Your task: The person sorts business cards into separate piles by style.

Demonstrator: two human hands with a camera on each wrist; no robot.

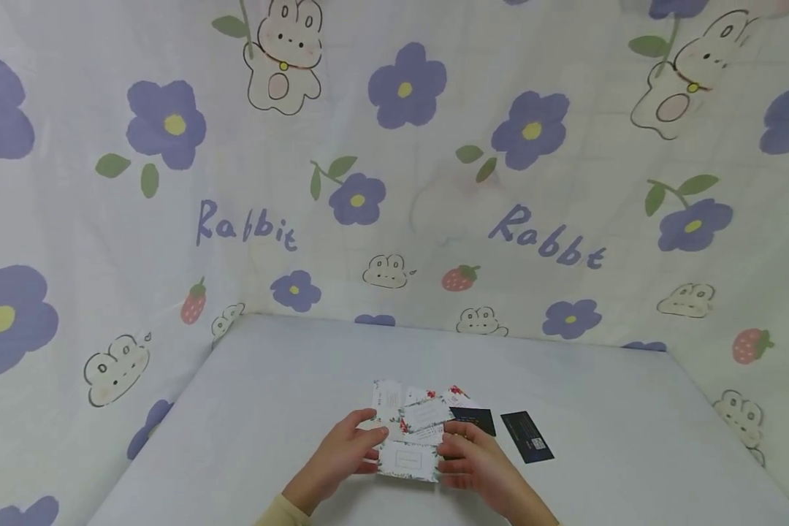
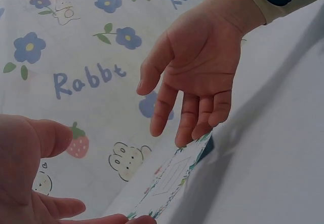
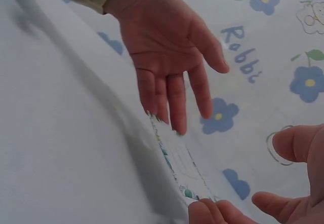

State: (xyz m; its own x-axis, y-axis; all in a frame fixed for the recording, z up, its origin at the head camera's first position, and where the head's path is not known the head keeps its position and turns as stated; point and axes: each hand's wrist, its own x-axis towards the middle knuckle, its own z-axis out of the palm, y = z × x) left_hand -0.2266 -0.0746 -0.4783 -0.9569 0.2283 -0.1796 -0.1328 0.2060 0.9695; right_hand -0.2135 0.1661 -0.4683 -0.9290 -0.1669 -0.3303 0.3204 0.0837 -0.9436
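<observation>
Between the two hands is a white card point(image 1: 408, 462) with a leafy floral border and a printed rectangle in its middle. My left hand point(image 1: 345, 454) touches its left end with the fingertips. At the opposite end, fingertips of my right hand point(image 1: 476, 462) meet the card's short edge. Both hands have fairly straight fingers, thumbs apart from the card. The left wrist view shows the card point(image 2: 169, 181) spanning from the left hand point(image 2: 30, 178) to the right hand point(image 2: 197, 72). Just beyond lies another floral card point(image 1: 426, 413), overlapping further white cards.
More floral cards point(image 1: 388, 394) lie partly covered behind the hands. A black card point(image 1: 476, 420) sits by the right hand, and a second black card point(image 1: 527, 437) lies farther right on the white table point(image 1: 289, 372). A rabbit-and-flower patterned curtain point(image 1: 342, 241) surrounds the table.
</observation>
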